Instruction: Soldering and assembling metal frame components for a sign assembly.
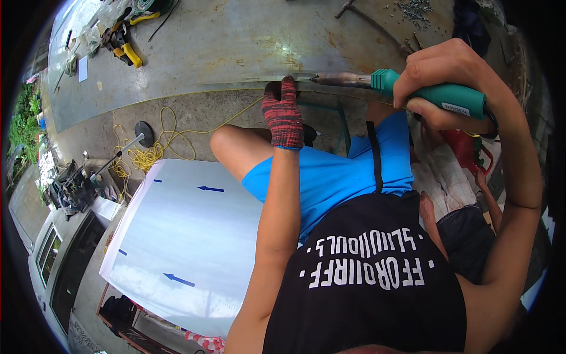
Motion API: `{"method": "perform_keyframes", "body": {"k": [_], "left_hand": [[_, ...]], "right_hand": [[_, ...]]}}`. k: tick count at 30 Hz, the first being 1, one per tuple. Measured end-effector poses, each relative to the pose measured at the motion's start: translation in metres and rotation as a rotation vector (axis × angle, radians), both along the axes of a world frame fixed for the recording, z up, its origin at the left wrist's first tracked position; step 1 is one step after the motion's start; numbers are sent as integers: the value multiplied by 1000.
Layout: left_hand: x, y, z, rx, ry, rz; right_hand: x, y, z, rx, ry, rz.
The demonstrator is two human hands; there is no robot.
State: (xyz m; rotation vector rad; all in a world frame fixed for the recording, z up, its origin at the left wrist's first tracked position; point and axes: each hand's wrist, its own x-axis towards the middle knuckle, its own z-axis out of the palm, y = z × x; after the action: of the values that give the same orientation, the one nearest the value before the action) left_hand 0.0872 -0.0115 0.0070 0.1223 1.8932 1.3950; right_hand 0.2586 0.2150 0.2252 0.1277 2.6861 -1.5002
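Observation:
My right hand [448, 82] is wrapped round the green handle of a hot-air gun [451, 99]. Its scorched metal barrel points left, and the narrow nozzle lies at the near edge of a grey, clear-looking sheet [206, 56] on the work surface. Close to the nozzle tip is my left hand [284, 115], in a red and black knit glove. Its thumb and fingers are drawn together at the sheet's edge, with one fingertip up by the nozzle. Whatever they pinch is too small to make out.
Yellow-handled pliers [127, 50] lie at the far left, grey pellets [415, 13] at the far right. A yellow cord [150, 158] coils on the floor near a round-based stand [144, 134]. A pale panel with blue arrows [188, 236] lies left. Another person's arm [489, 200] shows at right.

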Motion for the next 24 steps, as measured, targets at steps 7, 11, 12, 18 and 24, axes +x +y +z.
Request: {"method": "perform_keyframes", "body": {"k": [7,11,12,18,24], "left_hand": [[0,0,-2,3,12,-16],[0,-1,-7,19,17,-4],[1,-1,-9,26,33,3],[-1,-2,-5,9,11,-25],[0,-2,-4,4,28,-7]], "right_hand": [[3,-1,1,7,7,-17],[2,-2,1,-5,-3,-22],[2,-2,-1,-11,6,-17],[1,-2,-2,-26,6,-16],[1,-1,-3,-59,-11,-41]]}}
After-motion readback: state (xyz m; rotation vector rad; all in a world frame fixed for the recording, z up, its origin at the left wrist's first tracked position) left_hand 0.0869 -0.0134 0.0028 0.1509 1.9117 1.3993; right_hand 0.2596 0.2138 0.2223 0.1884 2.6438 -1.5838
